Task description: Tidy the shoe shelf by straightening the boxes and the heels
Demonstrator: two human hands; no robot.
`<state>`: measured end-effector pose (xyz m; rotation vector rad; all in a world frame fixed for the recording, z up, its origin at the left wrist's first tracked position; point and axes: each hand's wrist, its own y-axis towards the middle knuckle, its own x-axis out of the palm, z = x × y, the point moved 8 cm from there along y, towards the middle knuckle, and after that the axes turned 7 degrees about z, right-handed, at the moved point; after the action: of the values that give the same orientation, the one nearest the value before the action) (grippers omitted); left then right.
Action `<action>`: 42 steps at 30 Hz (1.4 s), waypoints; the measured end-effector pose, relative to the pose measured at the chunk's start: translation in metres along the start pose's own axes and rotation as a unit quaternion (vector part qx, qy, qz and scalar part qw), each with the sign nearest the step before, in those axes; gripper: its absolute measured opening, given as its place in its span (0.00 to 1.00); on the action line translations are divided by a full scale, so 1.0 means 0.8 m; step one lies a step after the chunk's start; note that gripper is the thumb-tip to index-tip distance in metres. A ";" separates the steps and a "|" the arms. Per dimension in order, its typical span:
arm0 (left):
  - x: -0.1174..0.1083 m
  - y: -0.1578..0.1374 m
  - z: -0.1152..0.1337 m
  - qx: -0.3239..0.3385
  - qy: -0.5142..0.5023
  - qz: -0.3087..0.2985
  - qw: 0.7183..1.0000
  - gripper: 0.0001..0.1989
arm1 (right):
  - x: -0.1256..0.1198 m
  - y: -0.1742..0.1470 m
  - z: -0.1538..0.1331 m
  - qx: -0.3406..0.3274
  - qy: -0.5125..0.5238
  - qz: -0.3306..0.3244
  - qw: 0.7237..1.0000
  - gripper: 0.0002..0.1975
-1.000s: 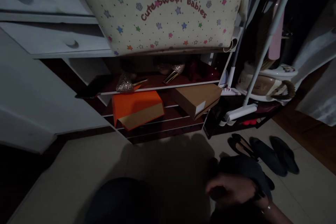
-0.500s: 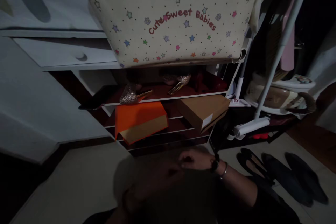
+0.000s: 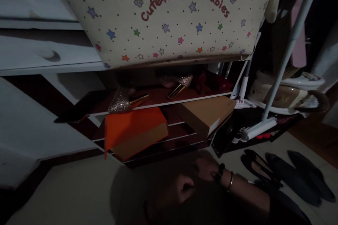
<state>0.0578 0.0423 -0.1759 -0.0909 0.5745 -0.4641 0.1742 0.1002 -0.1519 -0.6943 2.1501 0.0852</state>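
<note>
In the head view, the left hand curls loosely at lower center; the right hand is just beside it, how far open too dark to tell. Whether either holds anything is unclear. An orange box and brown box jut from the rack mid-frame.

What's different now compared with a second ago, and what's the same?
The right hand has moved left and forward from the lower right, toward the shoe rack. The left hand has come into view beside it, fingers curled. In this dim light, I can't tell whether either took hold of anything. The orange box, brown cardboard box and glittery high heels stayed put.
</note>
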 end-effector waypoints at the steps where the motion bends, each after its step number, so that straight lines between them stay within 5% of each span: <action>1: -0.006 0.002 0.009 -0.001 -0.010 -0.003 1.000 0.19 | 0.001 0.006 0.003 0.006 0.015 0.009 1.000 0.16; 5: -0.030 0.007 0.033 -0.036 -0.075 -0.036 0.996 0.17 | 0.003 0.019 0.010 0.024 0.093 0.005 0.995 0.25; 9: -0.072 0.021 0.048 0.003 -0.139 0.027 0.990 0.28 | -0.015 0.028 -0.009 0.014 0.159 0.000 0.987 0.34; 11: -0.092 0.026 0.058 0.013 -0.236 0.066 0.969 0.32 | -0.040 0.030 -0.031 0.000 0.183 0.021 0.983 0.36; 14: -0.111 0.021 0.092 0.017 -0.424 0.069 0.903 0.35 | -0.086 0.022 -0.080 -0.037 0.253 0.056 0.965 0.37; 17: -0.124 -0.002 0.151 0.057 -0.502 0.007 0.863 0.36 | -0.134 -0.004 -0.139 -0.117 0.447 0.047 0.886 0.37; 21: -0.141 -0.038 0.208 0.125 -0.503 -0.041 0.854 0.39 | -0.162 -0.050 -0.193 -0.225 0.556 -0.089 0.795 0.40; 30: -0.152 -0.026 0.169 0.095 -0.524 -0.057 0.844 0.40 | -0.139 -0.040 -0.146 -0.199 0.577 -0.153 0.777 0.43; 42: -0.146 -0.025 0.178 0.093 -0.513 -0.050 0.852 0.39 | -0.151 -0.050 -0.139 -0.208 0.577 -0.130 0.779 0.42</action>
<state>0.0410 0.0703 0.0063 -0.1675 -0.5373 -0.4975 0.1735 0.0881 0.0169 -1.6028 3.2025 -0.0367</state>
